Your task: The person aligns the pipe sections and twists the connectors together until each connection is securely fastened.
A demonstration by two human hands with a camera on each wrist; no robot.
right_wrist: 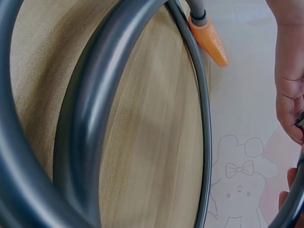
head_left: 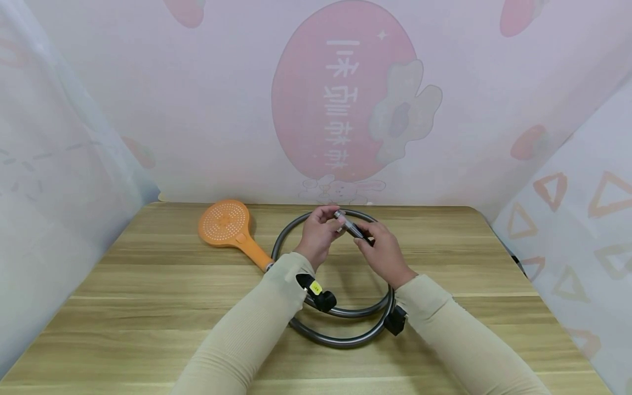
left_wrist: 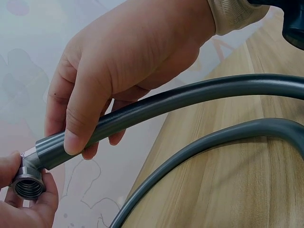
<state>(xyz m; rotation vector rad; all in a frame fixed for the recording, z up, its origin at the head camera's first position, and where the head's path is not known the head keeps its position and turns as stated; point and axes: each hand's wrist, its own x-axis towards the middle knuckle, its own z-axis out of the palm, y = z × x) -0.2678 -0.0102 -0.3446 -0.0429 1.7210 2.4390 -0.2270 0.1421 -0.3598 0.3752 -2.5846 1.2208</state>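
Observation:
Over the table, my left hand [head_left: 317,235] pinches a small metal elbow fitting [left_wrist: 31,164] between thumb and fingers. The fitting's threaded opening faces the camera in the left wrist view. My right hand [head_left: 387,257] grips the dark grey shower hose [left_wrist: 190,96] just behind its ribbed metal end nut [left_wrist: 51,149]. That nut meets the elbow fitting; how far it is screwed on cannot be seen. The rest of the hose loops on the table beneath both hands. At its other end lies an orange shower head [head_left: 226,224], its spray face up, left of my hands.
The wood-grain table [head_left: 148,307] ends in a straight back edge against a pink-patterned cloth backdrop [head_left: 227,109]. Hose coils lie under my forearms, near the black wrist cameras.

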